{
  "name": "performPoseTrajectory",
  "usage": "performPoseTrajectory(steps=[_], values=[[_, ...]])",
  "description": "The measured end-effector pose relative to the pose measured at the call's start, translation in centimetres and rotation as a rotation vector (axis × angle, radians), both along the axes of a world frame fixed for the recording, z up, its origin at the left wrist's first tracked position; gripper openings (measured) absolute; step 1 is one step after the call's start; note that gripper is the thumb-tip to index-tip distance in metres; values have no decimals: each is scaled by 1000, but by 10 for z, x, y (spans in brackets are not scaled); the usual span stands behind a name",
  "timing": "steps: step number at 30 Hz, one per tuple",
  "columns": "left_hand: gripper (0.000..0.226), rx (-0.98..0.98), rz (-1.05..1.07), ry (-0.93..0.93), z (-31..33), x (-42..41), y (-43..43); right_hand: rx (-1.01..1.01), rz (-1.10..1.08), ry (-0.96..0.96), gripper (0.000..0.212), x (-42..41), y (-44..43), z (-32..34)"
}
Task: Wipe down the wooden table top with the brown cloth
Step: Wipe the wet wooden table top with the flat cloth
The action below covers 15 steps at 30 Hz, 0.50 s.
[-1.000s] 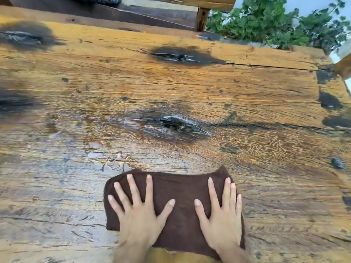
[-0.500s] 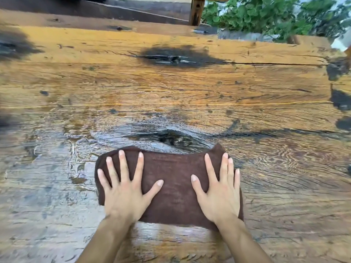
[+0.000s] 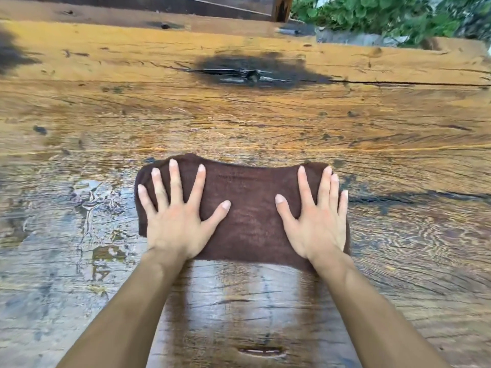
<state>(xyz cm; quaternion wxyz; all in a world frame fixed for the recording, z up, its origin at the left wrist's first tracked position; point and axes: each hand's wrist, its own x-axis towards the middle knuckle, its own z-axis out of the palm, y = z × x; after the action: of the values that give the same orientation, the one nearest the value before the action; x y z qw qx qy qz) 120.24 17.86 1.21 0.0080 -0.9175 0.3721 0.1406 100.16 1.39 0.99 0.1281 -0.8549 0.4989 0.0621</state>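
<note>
A folded brown cloth (image 3: pixel 249 208) lies flat on the rough wooden table top (image 3: pixel 265 120), near the middle of the view. My left hand (image 3: pixel 175 221) presses palm-down on the cloth's left half, fingers spread. On the right half rests my right hand (image 3: pixel 316 221), also flat with fingers apart. Both forearms stretch out from the bottom of the frame. The wood behind the cloth, towards me, looks wet and glossy.
A dark burnt knot (image 3: pixel 252 74) marks the plank beyond the cloth. Water pools (image 3: pixel 90 197) sit on the wood to the left. A wooden post (image 3: pixel 281 7) and green plants (image 3: pixel 385 14) lie past the far edge.
Both hands have pushed the cloth away from me across the table, over the central knot, leaving a wet streak behind it. My arms are more extended.
</note>
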Motion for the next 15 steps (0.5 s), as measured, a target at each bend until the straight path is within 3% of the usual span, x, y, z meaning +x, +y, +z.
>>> performPoseTrajectory(steps=[15], values=[[82,-70,32,-27,-1,79,-105,-47,-25,-28,82,84,-107,1]])
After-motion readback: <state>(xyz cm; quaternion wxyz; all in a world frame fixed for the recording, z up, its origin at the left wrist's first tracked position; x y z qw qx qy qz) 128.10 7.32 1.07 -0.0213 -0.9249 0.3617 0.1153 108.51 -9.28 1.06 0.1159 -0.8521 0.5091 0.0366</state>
